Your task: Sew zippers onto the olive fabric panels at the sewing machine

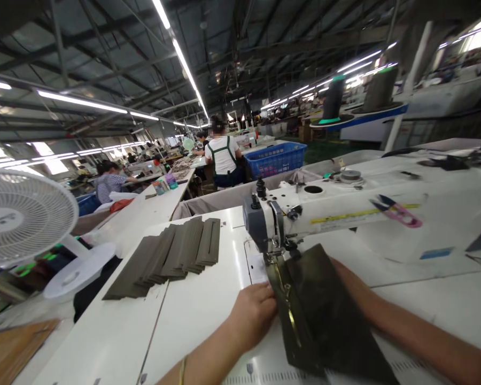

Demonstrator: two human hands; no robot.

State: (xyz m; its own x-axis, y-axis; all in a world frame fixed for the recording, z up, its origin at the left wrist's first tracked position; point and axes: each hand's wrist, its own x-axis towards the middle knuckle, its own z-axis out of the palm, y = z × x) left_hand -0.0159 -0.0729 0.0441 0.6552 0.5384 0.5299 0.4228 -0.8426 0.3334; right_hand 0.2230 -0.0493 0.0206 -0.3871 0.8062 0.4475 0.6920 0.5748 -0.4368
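A dark olive fabric panel (328,310) with a gold-toothed zipper (291,321) lies under the presser foot of a white sewing machine (280,235). At its left edge is my left hand (256,310), fingers curled and closed on the border of the panel beside the zipper. My right hand (347,278) is behind the raised right part of the panel, where the fabric hides its fingers. To the left, a fanned row of cut olive fabric pieces (172,251) lies on the white table (196,315).
Pink-handled thread snips (396,211) rest on the machine arm. A white fan (28,219) stands at the left. Thread cones (333,99) sit at the upper right. Beyond the table are a blue crate (276,159) and a seated person in a white shirt (222,154).
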